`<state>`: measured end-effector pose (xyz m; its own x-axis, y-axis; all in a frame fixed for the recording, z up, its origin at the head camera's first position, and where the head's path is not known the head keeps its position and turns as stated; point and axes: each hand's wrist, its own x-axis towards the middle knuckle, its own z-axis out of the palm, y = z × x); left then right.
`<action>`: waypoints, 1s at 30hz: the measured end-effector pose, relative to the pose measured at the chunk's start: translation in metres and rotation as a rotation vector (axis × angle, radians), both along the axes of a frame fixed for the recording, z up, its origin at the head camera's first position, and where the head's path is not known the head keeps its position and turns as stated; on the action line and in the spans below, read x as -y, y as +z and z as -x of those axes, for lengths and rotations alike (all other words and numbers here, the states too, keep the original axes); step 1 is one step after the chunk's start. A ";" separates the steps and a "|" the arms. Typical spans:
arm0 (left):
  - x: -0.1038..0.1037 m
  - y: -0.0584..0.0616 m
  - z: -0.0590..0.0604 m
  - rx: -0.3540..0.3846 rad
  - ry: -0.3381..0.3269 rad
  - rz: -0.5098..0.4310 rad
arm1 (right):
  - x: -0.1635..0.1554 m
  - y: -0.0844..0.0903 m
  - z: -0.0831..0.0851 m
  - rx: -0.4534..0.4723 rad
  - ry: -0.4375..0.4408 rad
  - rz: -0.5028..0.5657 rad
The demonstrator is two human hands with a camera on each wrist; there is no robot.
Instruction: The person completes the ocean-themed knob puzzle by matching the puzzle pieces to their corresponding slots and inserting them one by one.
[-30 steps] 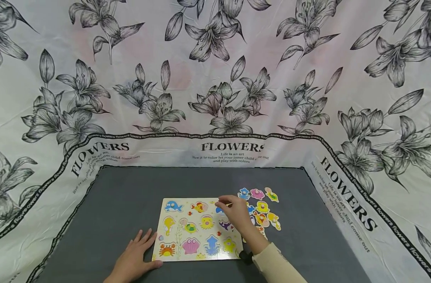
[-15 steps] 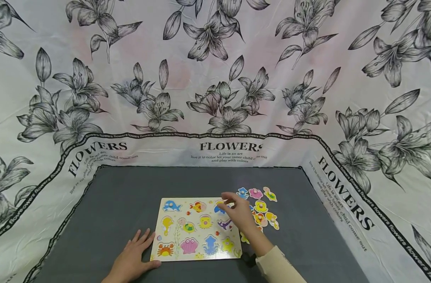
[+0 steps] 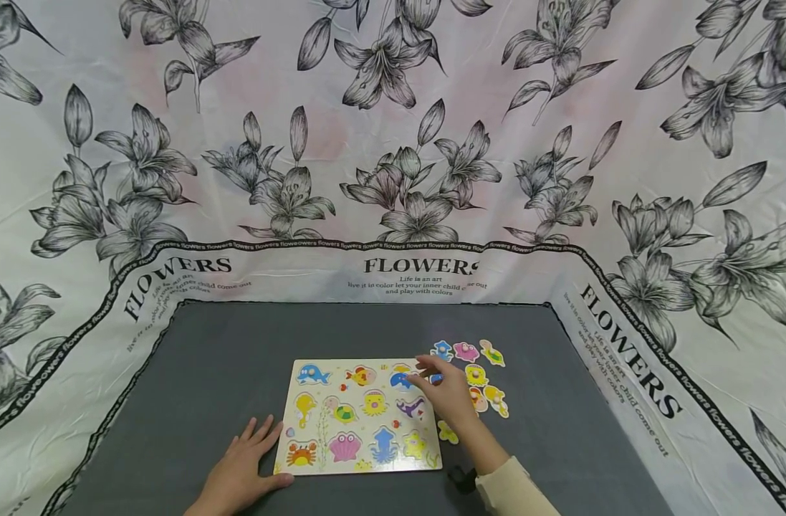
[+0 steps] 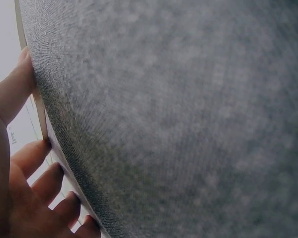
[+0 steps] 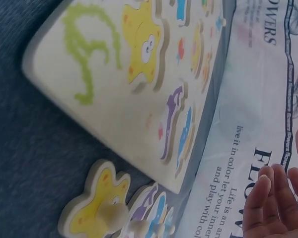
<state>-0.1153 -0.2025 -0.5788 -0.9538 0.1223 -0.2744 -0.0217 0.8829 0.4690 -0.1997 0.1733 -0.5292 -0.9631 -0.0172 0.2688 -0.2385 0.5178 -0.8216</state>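
A wooden sea-animal puzzle board [image 3: 341, 365] lies on the grey mat [image 3: 225, 358]; its near corner shows in the right wrist view [image 5: 114, 114]. My left hand [image 3: 251, 448] rests flat on the mat at the board's near left corner, thumb against the board's edge; the left wrist view shows the left hand [image 4: 20, 198] with straight fingers. My right hand [image 3: 431, 373] hovers over the board's right edge beside the loose pieces [image 3: 475, 375], and in the right wrist view the right hand [image 5: 273, 203] has relaxed fingers holding nothing. A yellow starfish piece [image 3: 447, 432] [image 5: 102, 201] lies by the board.
Several loose animal pieces, among them a pink one [image 3: 466, 351], are clustered on the mat right of the board. A flower-print cloth [image 3: 393, 179] rises behind and at both sides of the mat. Bare mat stretches left of and behind the board.
My right hand has slid right from the board's top right corner toward the loose pieces, uncovering the yellow starfish piece. The left hand has stayed put.
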 end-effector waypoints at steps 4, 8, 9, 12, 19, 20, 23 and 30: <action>0.000 0.000 -0.001 0.010 0.002 0.002 | -0.004 -0.002 -0.001 -0.027 -0.006 0.016; 0.000 -0.002 -0.001 0.012 0.006 0.008 | -0.009 -0.003 -0.003 -0.037 -0.028 0.007; 0.000 -0.002 -0.001 0.014 0.007 0.009 | -0.010 -0.003 -0.004 -0.032 -0.034 0.005; 0.000 -0.001 -0.001 0.018 0.005 0.013 | -0.014 -0.003 -0.005 -0.004 -0.045 0.019; 0.002 0.001 -0.001 0.015 0.005 0.012 | -0.025 -0.005 -0.007 0.001 -0.063 0.010; 0.001 0.001 0.000 0.013 0.003 0.014 | -0.027 -0.006 -0.008 -0.002 -0.076 -0.001; 0.001 0.001 -0.001 0.009 -0.002 0.016 | -0.033 -0.008 -0.009 0.005 -0.114 -0.020; 0.000 0.002 -0.001 -0.008 -0.007 0.012 | -0.047 -0.008 -0.014 -0.017 -0.147 -0.039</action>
<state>-0.1148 -0.2022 -0.5773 -0.9551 0.1254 -0.2683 -0.0122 0.8885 0.4588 -0.1854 0.2202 -0.5371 -0.9512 0.1131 0.2870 -0.1713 0.5800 -0.7964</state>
